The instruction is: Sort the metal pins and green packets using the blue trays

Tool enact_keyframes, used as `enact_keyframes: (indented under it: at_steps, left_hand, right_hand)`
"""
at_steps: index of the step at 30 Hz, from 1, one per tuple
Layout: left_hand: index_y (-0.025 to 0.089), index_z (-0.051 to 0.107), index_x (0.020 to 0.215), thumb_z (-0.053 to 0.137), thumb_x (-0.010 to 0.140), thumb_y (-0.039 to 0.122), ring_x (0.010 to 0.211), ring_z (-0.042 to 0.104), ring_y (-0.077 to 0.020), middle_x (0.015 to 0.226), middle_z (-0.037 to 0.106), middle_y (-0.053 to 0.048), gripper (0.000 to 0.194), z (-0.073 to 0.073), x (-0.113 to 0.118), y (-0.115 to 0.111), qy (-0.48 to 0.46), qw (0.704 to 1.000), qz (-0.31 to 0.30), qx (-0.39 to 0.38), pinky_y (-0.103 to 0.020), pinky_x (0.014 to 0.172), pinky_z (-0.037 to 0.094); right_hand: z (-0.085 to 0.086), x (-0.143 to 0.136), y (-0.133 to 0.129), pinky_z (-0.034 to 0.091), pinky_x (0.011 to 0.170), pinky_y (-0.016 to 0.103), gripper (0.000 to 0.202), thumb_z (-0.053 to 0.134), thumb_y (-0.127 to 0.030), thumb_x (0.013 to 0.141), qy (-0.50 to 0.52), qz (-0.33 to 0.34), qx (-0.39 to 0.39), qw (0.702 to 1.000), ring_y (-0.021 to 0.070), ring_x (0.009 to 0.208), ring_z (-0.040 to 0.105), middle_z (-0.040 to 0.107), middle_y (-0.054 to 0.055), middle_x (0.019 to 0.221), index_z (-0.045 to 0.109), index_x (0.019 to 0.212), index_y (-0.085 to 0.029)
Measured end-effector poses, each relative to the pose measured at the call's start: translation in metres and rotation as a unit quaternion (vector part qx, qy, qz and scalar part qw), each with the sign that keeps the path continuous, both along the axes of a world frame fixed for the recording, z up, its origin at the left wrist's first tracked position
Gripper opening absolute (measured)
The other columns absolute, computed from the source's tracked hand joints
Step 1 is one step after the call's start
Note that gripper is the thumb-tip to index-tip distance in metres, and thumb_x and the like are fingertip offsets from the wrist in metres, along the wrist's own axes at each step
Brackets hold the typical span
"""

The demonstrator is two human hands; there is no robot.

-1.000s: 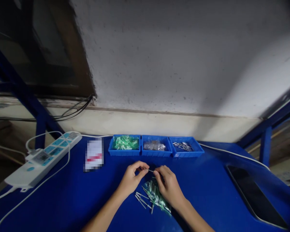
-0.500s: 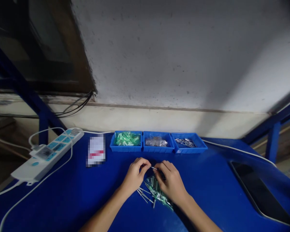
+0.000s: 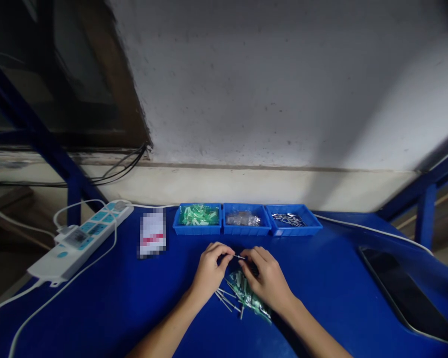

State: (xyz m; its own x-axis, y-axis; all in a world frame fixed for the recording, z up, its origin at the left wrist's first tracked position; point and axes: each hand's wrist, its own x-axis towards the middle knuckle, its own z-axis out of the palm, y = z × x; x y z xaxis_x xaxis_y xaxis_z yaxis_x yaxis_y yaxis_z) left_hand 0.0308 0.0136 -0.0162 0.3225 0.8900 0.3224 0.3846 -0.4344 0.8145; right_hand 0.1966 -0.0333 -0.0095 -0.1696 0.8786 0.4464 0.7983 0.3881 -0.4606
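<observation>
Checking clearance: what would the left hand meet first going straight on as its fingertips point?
Beyond the thin metal rod it pinches, the left hand would likely meet the right hand first, though depth is unclear.

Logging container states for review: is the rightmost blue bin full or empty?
Partly filled: thin metal pins lie scattered in the rightmost blue bin, with its bare bottom showing around them.
</observation>
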Motion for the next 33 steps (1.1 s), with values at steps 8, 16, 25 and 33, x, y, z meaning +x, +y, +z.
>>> enact_keyframes:
  at_steps: [8, 16, 25, 33]
  left_hand:
    - [0.019, 0.068, 0.074, 0.053, 0.077, 0.006, 0.074, 0.062, -0.0145, 0.078, 0.067, -0.001, 0.020, 0.000, 0.001, 0.000, -0.014, 1.000, 0.020, -0.011, -0.025, 0.069, 0.046]
    - [0.020, 0.069, 0.074, 0.056, 0.078, 0.009, 0.081, 0.061, -0.0171, 0.081, 0.068, -0.002, 0.018, -0.002, 0.002, -0.001, 0.022, 1.000, 0.020, 0.003, -0.029, 0.077, 0.046]
    - [0.021, 0.068, 0.073, 0.050, 0.080, 0.006, 0.080, 0.060, -0.0165, 0.080, 0.068, -0.001, 0.025, -0.006, 0.002, -0.003, 0.063, 0.997, -0.014, 0.031, -0.030, 0.077, 0.045]
    - [0.020, 0.066, 0.073, 0.043, 0.078, 0.003, 0.082, 0.061, -0.0158, 0.086, 0.065, -0.002, 0.029, -0.008, 0.001, -0.002, 0.081, 0.997, -0.007, 0.016, -0.028, 0.076, 0.045]
  right_hand:
    - [-0.001, -0.001, -0.001, 0.039, 0.067, 0.030, 0.013, 0.044, -0.017, 0.089, -0.010, 0.017, -0.011, 1.000, 0.0183, 0.076, 0.051, 0.057, 0.005, 0.080, 0.057, 0.090, -0.020]
    - [0.001, -0.002, -0.002, 0.042, 0.069, 0.032, 0.013, 0.046, -0.018, 0.087, -0.013, 0.014, -0.033, 0.999, 0.0195, 0.079, 0.053, 0.059, 0.006, 0.086, 0.057, 0.094, -0.020]
    - [-0.004, -0.002, 0.003, 0.045, 0.073, 0.035, 0.018, 0.045, -0.013, 0.087, -0.020, 0.022, -0.043, 0.999, 0.0194, 0.078, 0.054, 0.056, 0.006, 0.082, 0.061, 0.090, -0.019]
    - [-0.009, 0.002, 0.006, 0.045, 0.070, 0.031, 0.020, 0.049, -0.009, 0.082, -0.004, 0.004, -0.062, 0.998, 0.0190, 0.078, 0.054, 0.057, 0.006, 0.079, 0.066, 0.089, -0.019]
